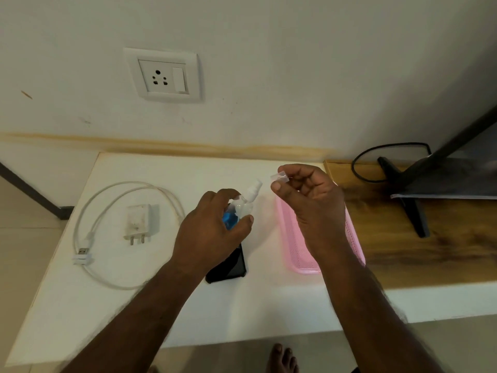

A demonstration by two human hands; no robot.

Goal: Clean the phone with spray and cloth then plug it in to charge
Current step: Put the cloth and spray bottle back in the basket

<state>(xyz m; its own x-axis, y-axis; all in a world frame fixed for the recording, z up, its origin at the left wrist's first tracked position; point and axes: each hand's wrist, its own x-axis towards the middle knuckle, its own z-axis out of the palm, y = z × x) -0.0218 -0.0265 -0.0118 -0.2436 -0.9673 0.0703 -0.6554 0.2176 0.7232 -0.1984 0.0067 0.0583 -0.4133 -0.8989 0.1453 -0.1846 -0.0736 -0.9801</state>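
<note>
My left hand [212,232] grips a small clear spray bottle [246,203] with blue liquid, its white nozzle pointing up and to the right. My right hand [309,200] pinches the bottle's clear cap [279,178] between thumb and fingers, a short way right of the nozzle. A black phone [231,265] lies flat on the white table [94,319], mostly hidden under my left hand. A white charger plug [137,221] and a coiled white USB cable [88,238] lie at the left. No cloth is visible.
A pink mesh tray [293,238] sits under my right hand. A wall socket [164,75] is on the wall behind the table. At the right, a monitor stand [411,195] with a black cable [360,160] rests on a wooden surface. A bare foot [282,359] shows below.
</note>
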